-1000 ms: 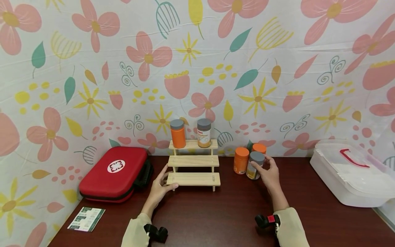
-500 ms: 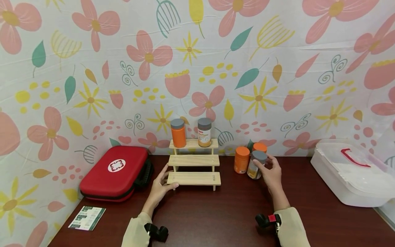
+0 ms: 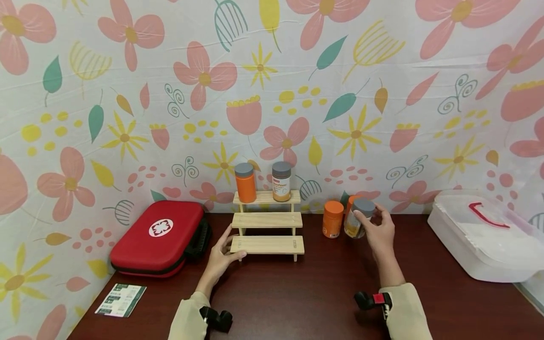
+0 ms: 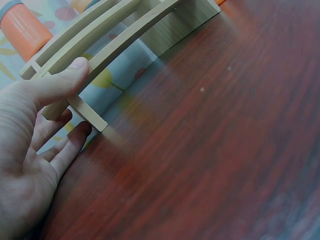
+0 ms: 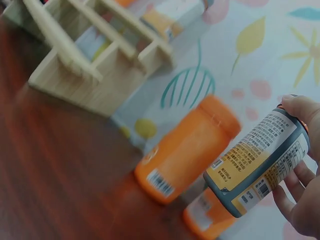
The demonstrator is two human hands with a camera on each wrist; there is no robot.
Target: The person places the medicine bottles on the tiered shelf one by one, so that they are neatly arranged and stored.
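Note:
My left hand [image 3: 218, 265] holds the left end of a three-step wooden display rack [image 3: 267, 244], thumb on the lowest step and fingers beneath it, as the left wrist view shows. In my right hand [image 3: 380, 232] is a supplement bottle with a grey lid [image 3: 363, 206]; thumb and fingers grip it near the top. It leans, and its printed label [image 5: 260, 155] faces the right wrist camera. Just left of it stands an orange bottle [image 3: 332, 220]. A second orange bottle [image 5: 207, 215] is partly hidden behind the held one.
On the rack's top step stand an orange bottle with a grey lid [image 3: 245, 185] and a labelled bottle [image 3: 281, 183]. A red first-aid case [image 3: 157, 241] and a printed card [image 3: 121, 300] lie at left. A white lidded box [image 3: 484, 241] stands at right.
My right hand has moved slightly right and up, tilting the grey-lidded supplement bottle and shifting it away from the front orange bottle. The left hand stays on the rack.

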